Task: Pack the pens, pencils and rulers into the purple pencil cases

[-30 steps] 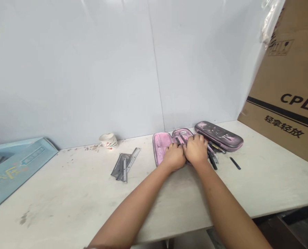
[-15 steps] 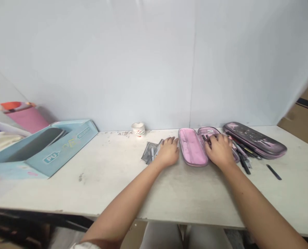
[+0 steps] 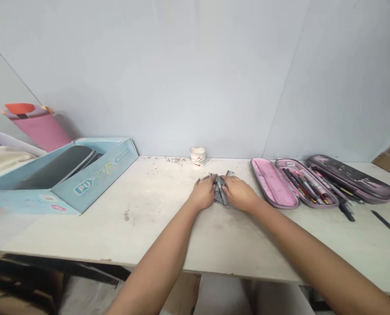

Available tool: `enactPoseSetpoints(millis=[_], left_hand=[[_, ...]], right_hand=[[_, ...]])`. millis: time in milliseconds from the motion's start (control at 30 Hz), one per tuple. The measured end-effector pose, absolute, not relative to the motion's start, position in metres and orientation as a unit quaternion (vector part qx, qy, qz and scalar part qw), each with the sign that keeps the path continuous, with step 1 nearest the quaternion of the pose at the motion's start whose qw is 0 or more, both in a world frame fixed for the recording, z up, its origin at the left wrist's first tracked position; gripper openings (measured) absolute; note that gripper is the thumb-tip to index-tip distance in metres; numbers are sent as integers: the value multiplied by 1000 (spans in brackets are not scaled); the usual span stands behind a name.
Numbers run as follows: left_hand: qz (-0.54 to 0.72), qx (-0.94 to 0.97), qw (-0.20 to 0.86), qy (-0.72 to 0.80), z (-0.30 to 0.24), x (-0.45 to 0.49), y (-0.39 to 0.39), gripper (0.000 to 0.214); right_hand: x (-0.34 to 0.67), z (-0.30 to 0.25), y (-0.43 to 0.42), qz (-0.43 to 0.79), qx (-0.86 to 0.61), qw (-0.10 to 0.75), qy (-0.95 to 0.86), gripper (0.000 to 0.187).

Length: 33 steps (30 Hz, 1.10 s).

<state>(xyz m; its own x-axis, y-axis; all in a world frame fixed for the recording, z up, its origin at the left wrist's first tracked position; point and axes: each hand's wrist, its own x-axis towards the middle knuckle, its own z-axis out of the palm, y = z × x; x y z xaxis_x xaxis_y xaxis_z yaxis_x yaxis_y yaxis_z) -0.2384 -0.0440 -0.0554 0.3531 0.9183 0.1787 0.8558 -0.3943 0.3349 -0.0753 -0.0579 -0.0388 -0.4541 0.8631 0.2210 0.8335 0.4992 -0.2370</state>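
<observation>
Side by side on the table, my left hand [image 3: 204, 193] and my right hand [image 3: 239, 192] hold a small bunch of grey, flat, ruler-like pieces [image 3: 220, 192] between them. My left fingers curl over the left edge, and my right fingers and thumb press on the right. Much of the bunch is hidden under the fingers, so its exact kind is unclear. Right of my right hand, a pink-lined pencil case [image 3: 275, 186] lies unzipped and spread flat. Pens and pencils [image 3: 308, 186] fill its right half.
A paper cup [image 3: 197, 156] stands by the wall behind my hands. At the right lie a dark pencil case [image 3: 354, 177], loose pens [image 3: 346, 210] and a black strip [image 3: 383, 220]. A blue box [image 3: 99, 179] holding a dark case [image 3: 60, 166] and a pink bag [image 3: 42, 131] are at left.
My right hand has left the open pencil case and joined my left hand at the grey pieces, which are now gathered between both hands. The view has turned left.
</observation>
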Motion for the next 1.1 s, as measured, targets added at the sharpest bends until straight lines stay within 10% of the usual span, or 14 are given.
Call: enactPoseSetpoints(millis=[1100], left_hand=[[-32,822,19,568,-24,-248,-77,55]], right_hand=[[-89,-37,-18,0,-463,42,-885,53]])
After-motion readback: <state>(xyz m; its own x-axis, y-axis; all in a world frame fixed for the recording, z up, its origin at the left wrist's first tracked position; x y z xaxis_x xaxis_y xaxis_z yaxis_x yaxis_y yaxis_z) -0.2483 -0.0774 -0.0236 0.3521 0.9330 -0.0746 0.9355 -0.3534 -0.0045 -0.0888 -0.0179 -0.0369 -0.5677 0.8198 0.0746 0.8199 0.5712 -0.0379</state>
